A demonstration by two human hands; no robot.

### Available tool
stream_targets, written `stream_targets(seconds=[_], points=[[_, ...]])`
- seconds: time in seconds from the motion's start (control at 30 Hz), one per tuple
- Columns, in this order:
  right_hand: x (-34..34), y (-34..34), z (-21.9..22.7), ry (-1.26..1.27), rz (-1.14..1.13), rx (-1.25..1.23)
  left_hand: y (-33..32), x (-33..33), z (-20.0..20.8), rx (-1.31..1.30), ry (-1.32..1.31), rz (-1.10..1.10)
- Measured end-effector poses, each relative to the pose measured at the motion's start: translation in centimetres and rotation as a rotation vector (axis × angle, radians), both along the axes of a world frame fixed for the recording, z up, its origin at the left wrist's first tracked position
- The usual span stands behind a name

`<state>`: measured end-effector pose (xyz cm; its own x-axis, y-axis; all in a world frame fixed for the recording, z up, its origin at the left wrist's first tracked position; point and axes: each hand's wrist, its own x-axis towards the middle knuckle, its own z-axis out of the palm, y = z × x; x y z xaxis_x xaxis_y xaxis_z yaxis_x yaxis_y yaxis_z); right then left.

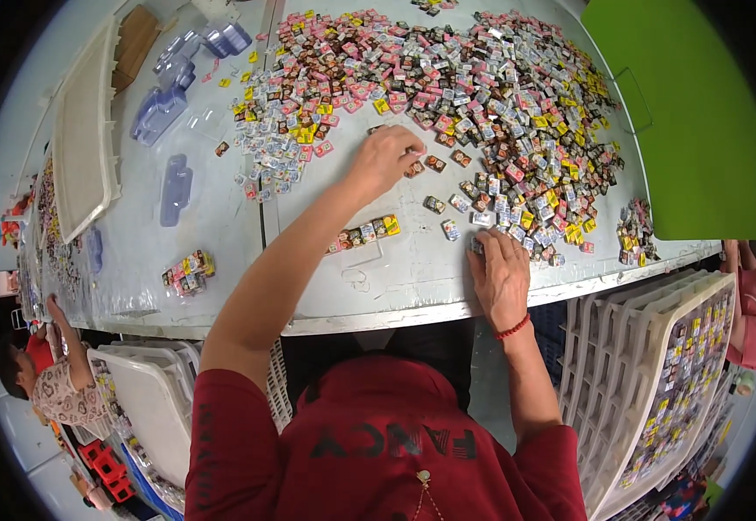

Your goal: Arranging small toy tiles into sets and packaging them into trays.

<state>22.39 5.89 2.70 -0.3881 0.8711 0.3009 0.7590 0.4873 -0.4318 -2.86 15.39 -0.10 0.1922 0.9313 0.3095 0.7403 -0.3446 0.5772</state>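
Out over the table, my left hand (385,160) is closed in a pinch, with a small pinkish block partly showing at its fingertips. Small dark brown blocks (435,163) lie right beside those fingers. My right hand (503,276), with a red bracelet at the wrist, curls down near the table's front edge; a small dark block (477,247) shows between its thumb and fingers. Between the hands sits a row of mixed small blocks (367,234), ending in a yellow one, partly hidden by my left forearm. A clear plastic piece (366,256) lies against that row.
A wide heap of small printed blocks (473,78) covers the far table. Clear plastic trays (159,113) and a filled pack (188,273) lie left. A green panel (699,122) stands right. Stacked white crates (621,347) are below the edge. Another person (56,382) works at left.
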Motion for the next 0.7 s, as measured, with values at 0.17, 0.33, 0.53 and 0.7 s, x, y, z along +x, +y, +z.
stream_targets(seconds=[0.17, 0.33, 0.53, 0.7], points=[[0.9, 0.3, -0.9, 0.008, 0.034, 0.027, -2.2, -1.8, 2.4, -0.17, -0.036, -0.033], [0.7, -0.1, -0.7, -0.019, 0.051, 0.034, -3.2, -2.8, 2.8, -0.114, 0.067, -0.122], [0.8, -0.6, -0.1, -0.04, 0.06, -0.009, -2.5, -2.3, 2.0, -0.195, 0.076, -0.187], [1.6, 1.1, 0.0, -0.009, 0.21, -0.038, -1.1, -2.6, 1.5, -0.213, 0.025, -0.354]])
